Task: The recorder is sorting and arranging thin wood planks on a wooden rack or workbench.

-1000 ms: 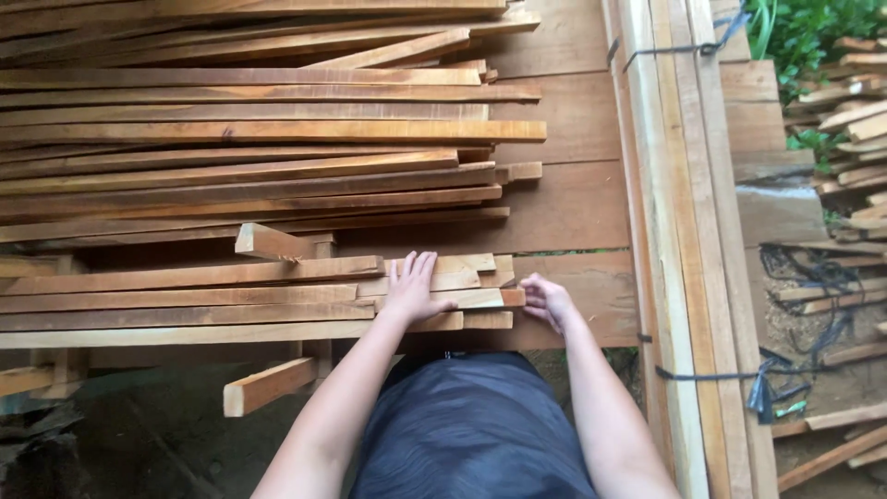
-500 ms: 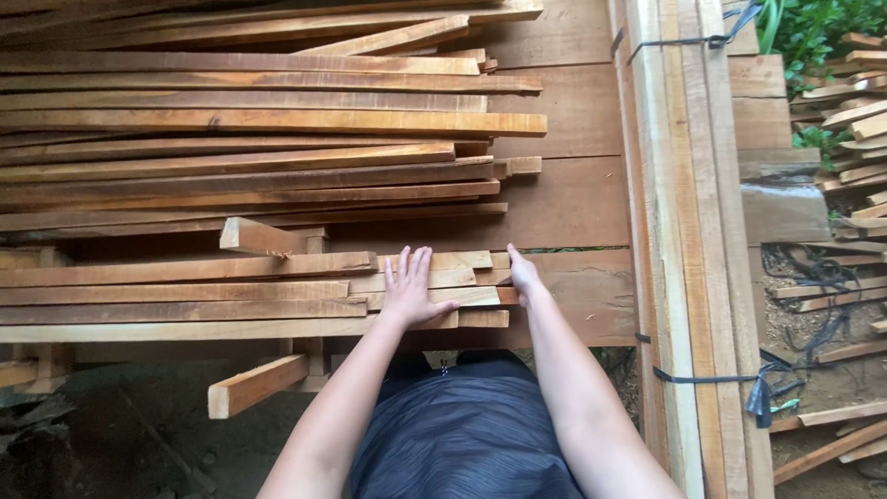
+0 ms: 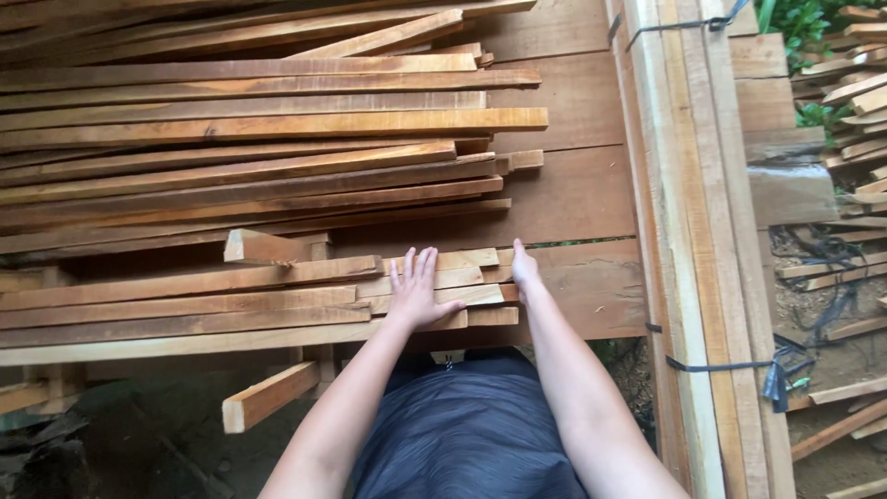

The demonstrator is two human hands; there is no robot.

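The person stands at the near edge of a plank desk (image 3: 582,199) heaped with long sawn wooden slats (image 3: 259,176). The work in hand looks like squaring up the nearest low stack of slats (image 3: 185,305), the one whose ends lie just in front of the person's waist.

The left hand (image 3: 418,294) lies flat on top of that stack near its right end, fingers spread and released, pressing down and gripping nothing. The right hand (image 3: 524,268) is set against the ends of the same stack, fingers straight and edge-on to the wood; it looks open too, pushing, not holding.

Beyond the stack a short offcut block (image 3: 263,248) rests askew on the slats. Right of the stack stands a strapped bundle of pale boards (image 3: 688,231), well apart from both hands.

To my eye the ends are still uneven, so the next move calls for a firm sideways push from the right hand while the left keeps the top slats from riding up.
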